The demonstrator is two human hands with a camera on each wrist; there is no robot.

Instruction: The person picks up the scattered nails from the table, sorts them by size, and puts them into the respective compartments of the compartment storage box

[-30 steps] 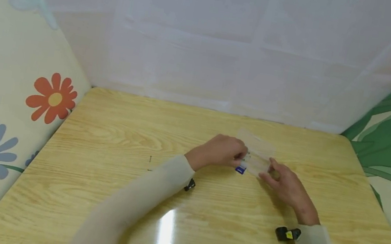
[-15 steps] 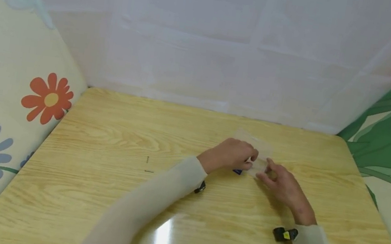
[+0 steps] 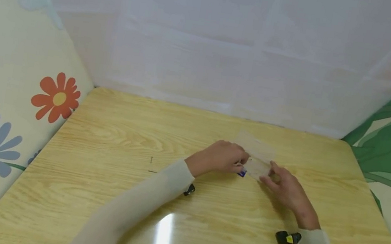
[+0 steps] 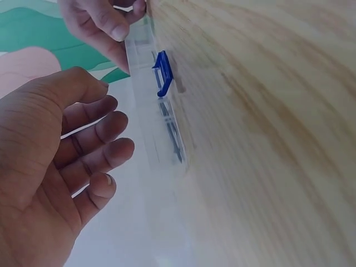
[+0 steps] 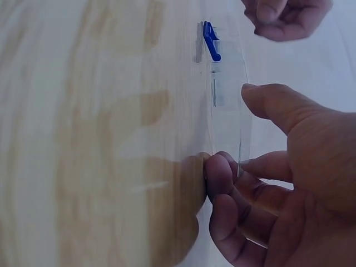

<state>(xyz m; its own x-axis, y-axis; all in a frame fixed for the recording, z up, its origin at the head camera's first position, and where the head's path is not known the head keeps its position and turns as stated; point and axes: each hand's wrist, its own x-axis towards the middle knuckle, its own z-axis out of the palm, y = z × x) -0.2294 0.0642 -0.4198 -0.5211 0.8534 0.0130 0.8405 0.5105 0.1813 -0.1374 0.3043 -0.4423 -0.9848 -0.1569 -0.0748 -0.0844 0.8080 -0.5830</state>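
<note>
The right hand grips the right end of a clear box, its fingers curled against it. The left hand, loosely curved with nothing visible in its grasp, is just beside the box's left end. A blue latch is on the near side; farther left, thin dark pieces lie on the surface.

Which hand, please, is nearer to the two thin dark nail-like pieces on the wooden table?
The left hand: it is right of the pieces, at the left side of the clear plastic box. The right hand is farther right, gripping the box's right end.
</note>
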